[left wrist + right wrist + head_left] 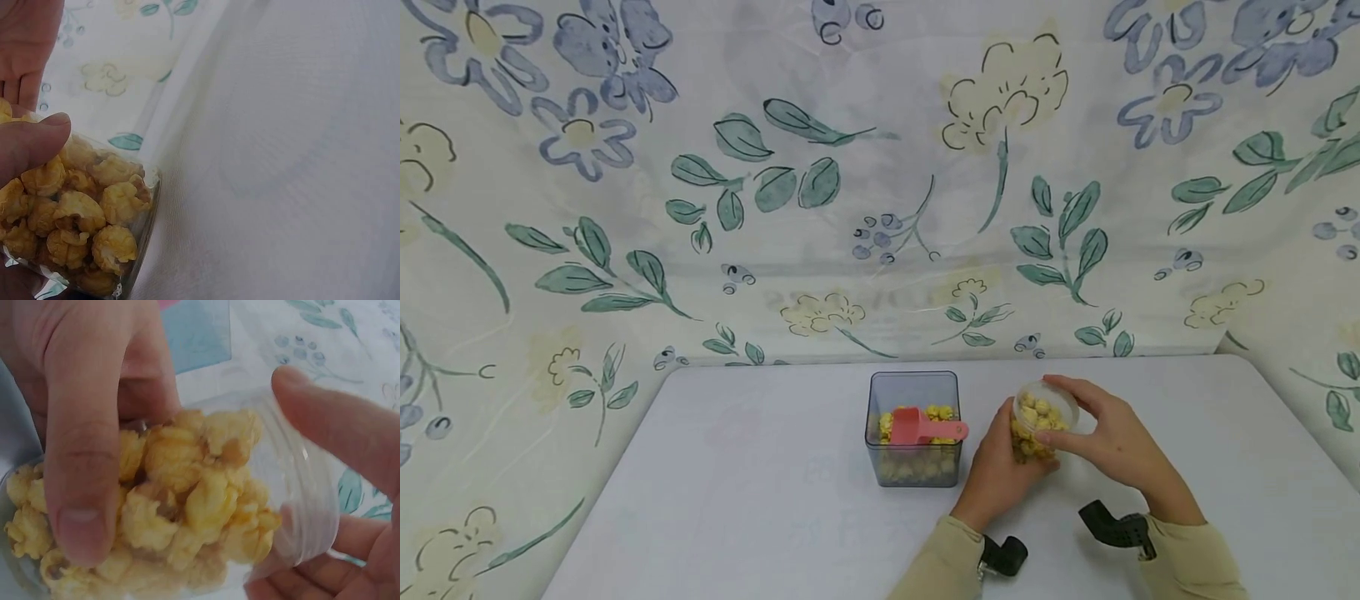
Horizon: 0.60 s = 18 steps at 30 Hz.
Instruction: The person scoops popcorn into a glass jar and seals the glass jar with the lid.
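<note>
A clear plastic jar (1034, 448) of yellow popcorn is held above the right part of the table, its translucent round lid (306, 500) facing up in the head view. My left hand (996, 471) grips the jar's body, its thumb (87, 462) lying along the side. Around the lid's edge curl the thumb and fingers of my right hand (1116, 442). In the left wrist view, popcorn pieces (78, 212) show through the jar wall. Whether the lid is loose or tight cannot be seen.
Left of the hands stands a grey see-through square container (917, 475), partly filled with popcorn. A pink scoop (913, 427) lies in it, its handle over the right rim. The white table (737, 500) ends at a flowered cloth (880, 275) behind.
</note>
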Tool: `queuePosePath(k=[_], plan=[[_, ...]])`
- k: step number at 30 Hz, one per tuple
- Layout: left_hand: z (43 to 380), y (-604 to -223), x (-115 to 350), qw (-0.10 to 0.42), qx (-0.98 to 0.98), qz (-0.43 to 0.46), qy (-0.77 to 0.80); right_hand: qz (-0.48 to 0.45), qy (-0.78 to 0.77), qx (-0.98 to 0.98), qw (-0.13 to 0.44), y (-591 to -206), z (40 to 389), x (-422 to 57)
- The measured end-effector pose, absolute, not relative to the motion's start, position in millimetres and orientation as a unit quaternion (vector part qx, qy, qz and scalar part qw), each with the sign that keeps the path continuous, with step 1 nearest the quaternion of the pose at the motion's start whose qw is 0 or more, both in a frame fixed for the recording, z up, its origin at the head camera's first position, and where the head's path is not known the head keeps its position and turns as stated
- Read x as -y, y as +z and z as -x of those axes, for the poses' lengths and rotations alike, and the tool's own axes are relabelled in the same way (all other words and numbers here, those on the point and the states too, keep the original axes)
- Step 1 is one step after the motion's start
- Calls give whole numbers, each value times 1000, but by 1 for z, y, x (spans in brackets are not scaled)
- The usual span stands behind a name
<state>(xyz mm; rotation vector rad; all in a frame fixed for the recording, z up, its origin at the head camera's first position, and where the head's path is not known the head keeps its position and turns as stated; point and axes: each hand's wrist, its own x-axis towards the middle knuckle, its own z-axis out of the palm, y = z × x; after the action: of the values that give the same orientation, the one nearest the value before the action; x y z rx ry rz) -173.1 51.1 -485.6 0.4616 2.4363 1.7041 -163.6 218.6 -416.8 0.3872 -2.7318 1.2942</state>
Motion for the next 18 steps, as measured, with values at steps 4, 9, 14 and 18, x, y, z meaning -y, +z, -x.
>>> queuePosePath(k=[4,9,14,18], plan=[[173,-486,-50,66,-808,-154,565,-111,399,909,49,-413,162,-215],[174,-485,-51,58,-803,-161,570,-96,381,918,47,-408,160,-211],[174,-485,-51,57,-802,-165,571,-74,368,926,45,-405,157,-207],[174,-485,-51,64,-802,-164,571,-54,356,932,45,-402,155,-202]])
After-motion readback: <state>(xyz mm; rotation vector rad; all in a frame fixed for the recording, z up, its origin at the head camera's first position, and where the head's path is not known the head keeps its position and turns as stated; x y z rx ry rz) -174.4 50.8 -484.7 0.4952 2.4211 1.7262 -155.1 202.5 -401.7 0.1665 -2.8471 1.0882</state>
